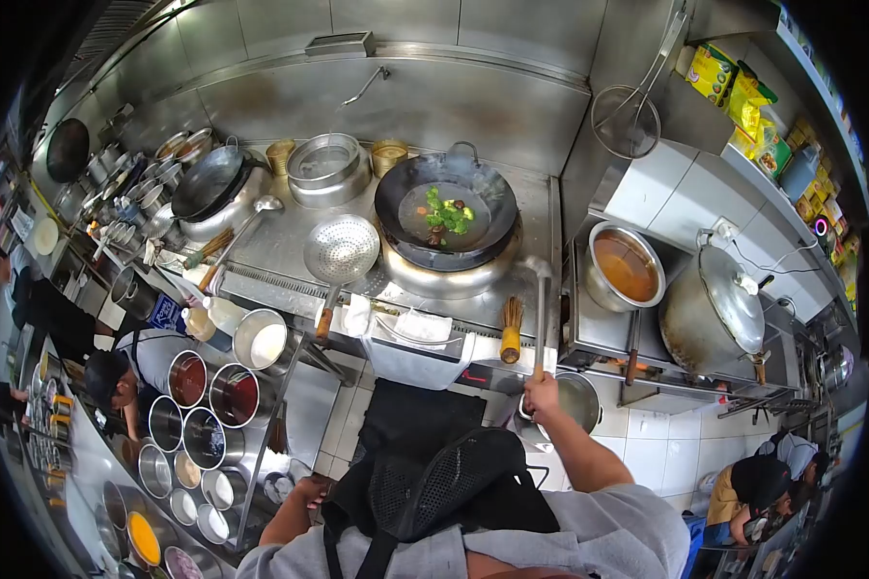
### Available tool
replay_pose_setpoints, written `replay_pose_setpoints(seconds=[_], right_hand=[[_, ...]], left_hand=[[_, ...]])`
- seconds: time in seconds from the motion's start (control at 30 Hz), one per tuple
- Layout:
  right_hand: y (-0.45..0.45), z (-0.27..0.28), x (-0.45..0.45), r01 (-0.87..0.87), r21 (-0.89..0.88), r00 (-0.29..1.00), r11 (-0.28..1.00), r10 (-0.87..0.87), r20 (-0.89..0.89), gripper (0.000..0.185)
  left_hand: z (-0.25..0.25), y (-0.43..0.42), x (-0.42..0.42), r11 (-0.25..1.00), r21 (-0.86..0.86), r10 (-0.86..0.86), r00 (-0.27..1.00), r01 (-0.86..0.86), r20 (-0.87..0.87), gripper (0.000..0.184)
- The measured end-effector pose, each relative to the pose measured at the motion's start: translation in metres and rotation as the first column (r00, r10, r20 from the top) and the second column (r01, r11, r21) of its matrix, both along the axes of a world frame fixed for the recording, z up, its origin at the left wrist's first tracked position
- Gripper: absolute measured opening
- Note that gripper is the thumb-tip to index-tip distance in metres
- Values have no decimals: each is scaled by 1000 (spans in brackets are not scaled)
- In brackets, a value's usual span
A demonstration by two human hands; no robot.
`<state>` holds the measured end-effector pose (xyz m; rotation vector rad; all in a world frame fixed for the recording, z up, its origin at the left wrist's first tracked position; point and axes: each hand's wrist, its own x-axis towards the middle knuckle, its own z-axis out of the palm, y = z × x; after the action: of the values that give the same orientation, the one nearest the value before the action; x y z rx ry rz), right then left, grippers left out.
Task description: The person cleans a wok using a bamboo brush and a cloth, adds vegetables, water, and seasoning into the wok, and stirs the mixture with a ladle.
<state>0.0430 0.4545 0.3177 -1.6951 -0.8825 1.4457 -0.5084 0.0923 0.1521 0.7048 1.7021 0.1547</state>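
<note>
My right hand (541, 396) is closed around the handle of a long metal ladle (542, 318), whose bowl end lies by the right side of the stove. Left of it, a black wok (393, 205) sits on a burner, with broccoli (449, 210) and a few darker and orange pieces in steaming liquid. My left hand (309, 490) hangs low beside the steel counter with the pots; its fingers are mostly hidden, so I cannot tell whether it holds anything. A perforated skimmer (342, 249) with a wooden handle rests left of the wok.
A bamboo brush (512, 328) lies beside the ladle. Right of the stove stand a pot of orange-brown liquid (628, 265) and a large lidded pot (710, 309). Sauce pots (234, 394) crowd the left counter. Other people work at the far left and lower right (758, 478).
</note>
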Motion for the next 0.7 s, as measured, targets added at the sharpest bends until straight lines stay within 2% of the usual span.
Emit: replay_pose_setpoints(seconds=[0.03,0.07,0.1,0.13,0.17,0.2,0.23,0.27,0.33,0.37,0.43,0.47,0.53,0.57,0.63,0.7], right_hand=[[-6,16,0,-12,35,1000,999,12,10,20],[-13,25,4,-33,69,997,997,38,-67,22],[-16,30,9,-53,108,988,993,68,-141,23],[-12,30,15,-50,110,988,993,65,-137,23],[-5,28,22,-171,187,983,967,180,-32,28],[-3,27,24,-293,246,956,924,283,77,34],[3,47,21,-305,183,933,935,254,254,42],[7,74,10,-328,220,898,919,230,376,51],[13,136,-15,-396,173,850,902,288,441,72],[21,149,-18,-496,154,718,855,304,626,79],[43,164,-22,-674,-6,414,739,384,825,82],[52,163,-29,-669,-9,415,744,383,826,82],[71,148,-47,-685,-163,250,710,440,862,83],[78,148,-63,-683,-168,249,711,444,861,83],[97,148,-95,-582,-330,76,744,453,888,83],[126,128,-109,-575,-272,105,772,399,911,82]], left_hand=[[-1,-8,-6,988,142,-63,998,62,-1,34],[16,0,-7,989,111,-89,994,96,-67,32],[40,17,0,989,113,-93,994,100,-63,32],[67,36,9,993,55,102,994,-101,-25,32],[84,53,19,955,-13,296,955,-296,-1,31],[91,66,25,963,69,262,964,-260,-34,30],[94,74,28,965,65,257,966,-254,-35,30],[95,84,30,965,84,248,969,-249,23,30],[91,102,26,964,103,237,968,-245,84,31],[87,108,23,950,128,269,955,-284,122,33],[85,114,10,937,152,290,944,-313,160,34],[85,115,3,940,160,278,948,-301,154,34],[72,111,-14,943,109,291,939,-313,184,34],[71,106,-22,945,103,289,939,-311,185,34],[69,101,-37,953,118,267,958,-279,107,32],[30,85,-59,952,110,276,957,-285,91,32]])
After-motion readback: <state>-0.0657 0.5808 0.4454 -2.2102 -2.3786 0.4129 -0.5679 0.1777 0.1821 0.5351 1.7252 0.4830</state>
